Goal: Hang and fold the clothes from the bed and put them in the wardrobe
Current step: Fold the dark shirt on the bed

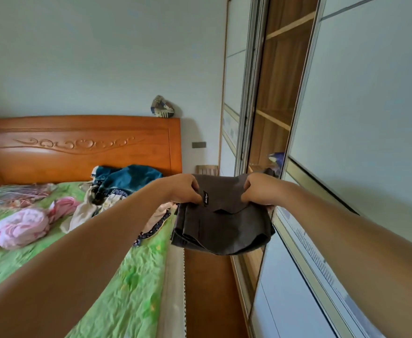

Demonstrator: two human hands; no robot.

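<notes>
We hold the folded dark grey garment (222,225) up in both hands, between the bed (127,289) and the wardrobe (278,93).

Our left hand (183,189) pinches the garment's top edge beside a small black label, fingers curled over the cloth. Our right hand (258,190) grips the same edge at the other corner. The rest of the garment hangs below in loose folds, clear of the green sheet. Farther back on the bed lie a bundled pink garment (22,225), pale clothes (88,208) and a teal garment (129,178) heaped against the carved wooden headboard (78,147). To our right, the sliding door (370,93) stands pushed aside, showing wooden shelves inside the wardrobe.
</notes>
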